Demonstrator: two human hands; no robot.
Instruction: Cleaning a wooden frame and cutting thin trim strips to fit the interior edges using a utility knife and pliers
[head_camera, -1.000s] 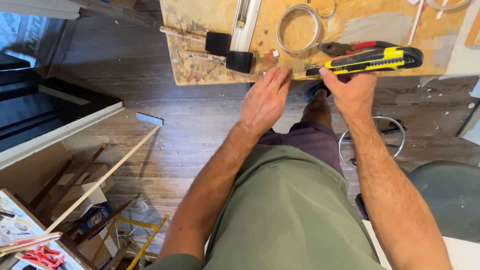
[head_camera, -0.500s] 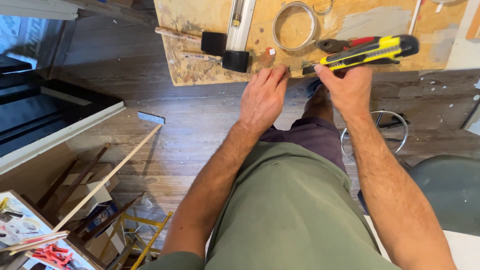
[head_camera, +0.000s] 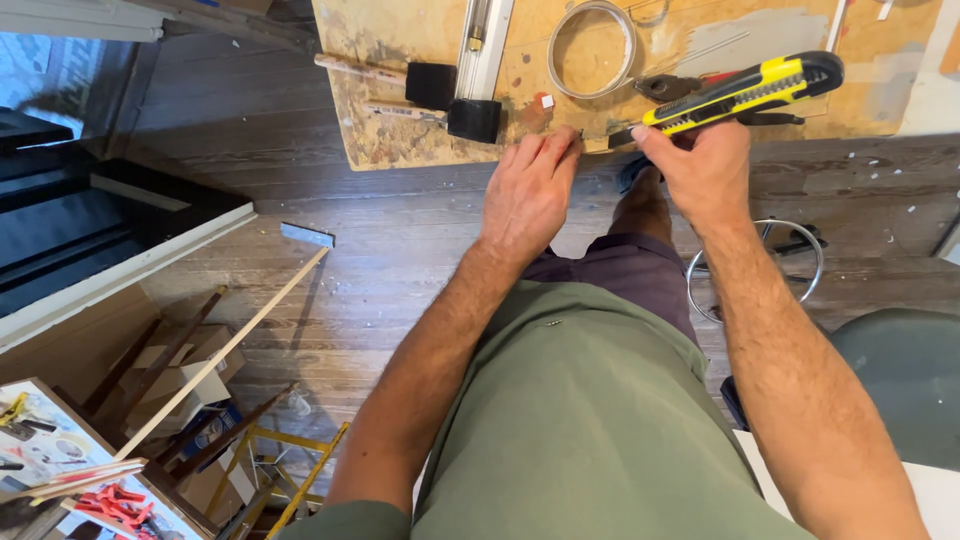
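Right hand (head_camera: 705, 165) grips a yellow utility knife (head_camera: 738, 92) at the board's (head_camera: 400, 150) near edge, its long axis running left to right; left hand (head_camera: 528, 190) presses flat just left of the blade tip (holding nothing).

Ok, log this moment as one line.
left hand: fingertips on board edge | right hand: holding yellow utility knife | foam brushes beside

Person in an olive-green shirt and dark purple shorts

Loose olive-green cotton shirt covering the torso, short sleeves ending above the elbows; dark plum-purple shorts below its hem; both forearms bare and hairy; left hand (head_camera: 527, 190) and right hand (head_camera: 703, 170) ungloved, without rings.
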